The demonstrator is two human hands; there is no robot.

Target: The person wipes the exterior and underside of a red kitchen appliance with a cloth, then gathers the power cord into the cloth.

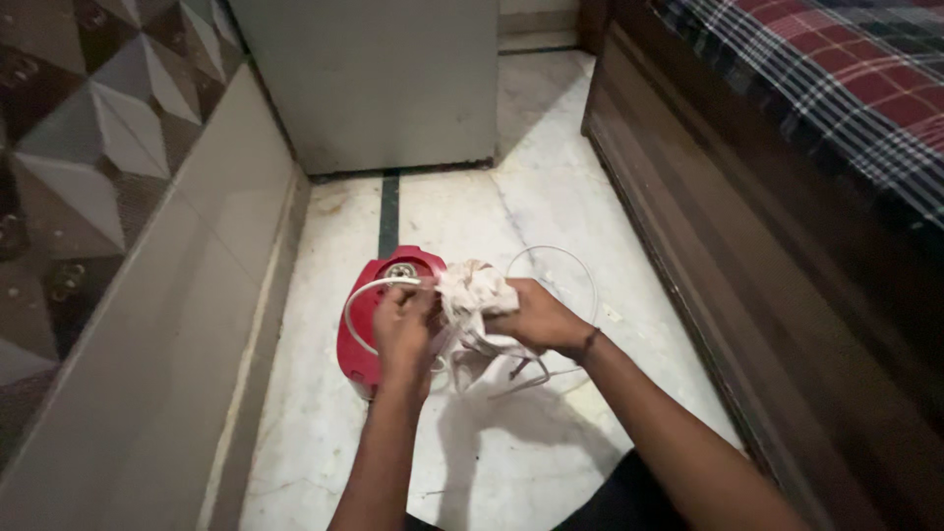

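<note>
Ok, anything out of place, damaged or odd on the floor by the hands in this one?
Nothing looks damaged or spilled. A red appliance sits on the marble floor by the wall. Its white cord loops loosely behind the hands. The left hand and right hand grip a crumpled white cloth over it.

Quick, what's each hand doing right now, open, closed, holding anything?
Left hand: closed on the thin white tube above the red round-topped machine.
Right hand: closed on the crumpled white cloth.
</note>
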